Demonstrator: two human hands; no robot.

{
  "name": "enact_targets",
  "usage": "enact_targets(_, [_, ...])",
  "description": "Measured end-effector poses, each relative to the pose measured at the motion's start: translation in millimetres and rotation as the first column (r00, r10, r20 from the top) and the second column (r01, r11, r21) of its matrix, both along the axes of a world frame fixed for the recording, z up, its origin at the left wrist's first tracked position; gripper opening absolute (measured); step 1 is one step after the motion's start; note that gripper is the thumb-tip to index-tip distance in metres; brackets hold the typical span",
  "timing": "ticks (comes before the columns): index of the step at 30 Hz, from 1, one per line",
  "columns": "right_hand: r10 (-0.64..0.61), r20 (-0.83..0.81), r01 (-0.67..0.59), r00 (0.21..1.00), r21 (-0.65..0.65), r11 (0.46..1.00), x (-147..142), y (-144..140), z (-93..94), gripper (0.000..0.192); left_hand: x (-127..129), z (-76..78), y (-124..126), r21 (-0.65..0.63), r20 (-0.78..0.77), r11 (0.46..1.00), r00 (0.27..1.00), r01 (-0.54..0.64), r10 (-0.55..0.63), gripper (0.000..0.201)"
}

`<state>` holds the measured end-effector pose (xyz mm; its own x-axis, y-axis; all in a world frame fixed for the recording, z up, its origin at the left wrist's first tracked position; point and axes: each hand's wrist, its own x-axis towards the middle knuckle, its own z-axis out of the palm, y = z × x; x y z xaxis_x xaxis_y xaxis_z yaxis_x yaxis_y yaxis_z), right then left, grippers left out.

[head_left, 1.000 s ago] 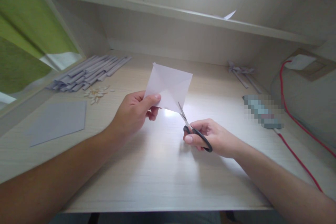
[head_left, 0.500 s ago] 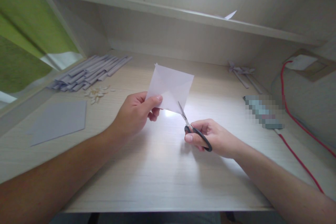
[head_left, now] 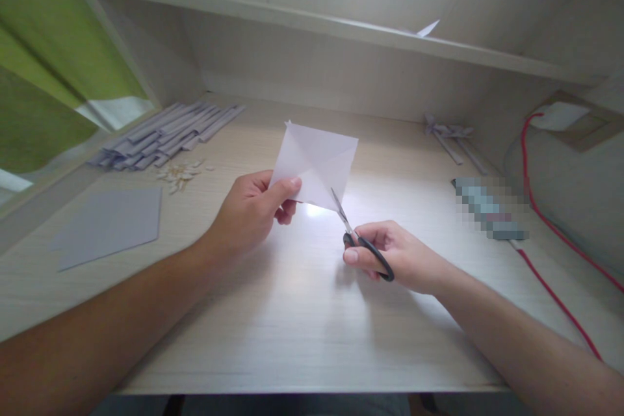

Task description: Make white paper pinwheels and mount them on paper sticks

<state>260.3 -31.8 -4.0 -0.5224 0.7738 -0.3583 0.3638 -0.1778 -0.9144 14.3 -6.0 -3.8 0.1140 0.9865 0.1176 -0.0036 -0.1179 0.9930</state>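
Note:
A square white sheet of paper (head_left: 316,159) with faint diagonal creases is held above the desk. My left hand (head_left: 258,208) pinches its lower left corner, thumb on top and fingers beneath. My right hand (head_left: 390,253) is closed on black-handled scissors (head_left: 368,253), thumb through one loop. The scissors' blades lie at the paper's lower right corner, one blade over the sheet's face, pointing up and left along a crease. How far the cut runs is too fine to make out.
Rolled paper tubes (head_left: 166,133) lie at the back left, with small pale pieces (head_left: 179,174) beside them and a stack of paper (head_left: 112,224) in front. At right are paper pinwheels (head_left: 448,133), a blurred-out device (head_left: 487,208) and a red cable (head_left: 556,292). A shelf (head_left: 312,25) spans above.
The paper has shifted and tilted slightly, its top edge a little lower and to the left. Both hands and the scissors stay almost where they were.

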Motion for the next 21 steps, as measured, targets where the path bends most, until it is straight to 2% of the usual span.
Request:
enact_targets(13, [0.019, -0.006, -0.019, 1.000, 0.019, 1.000, 2.0, -0.5, -1.1, 0.043, -0.3, 0.7, 0.6, 0.002, -0.004, 1.000, 1.000, -0.027, 0.027, 0.029])
enact_targets(21, [0.013, -0.009, -0.013, 1.000, 0.010, 1.000, -0.5, 0.1, 0.3, 0.046, -0.4, -1.1, 1.2, 0.000, -0.005, 1.000, 1.000, 0.001, -0.001, 0.029])
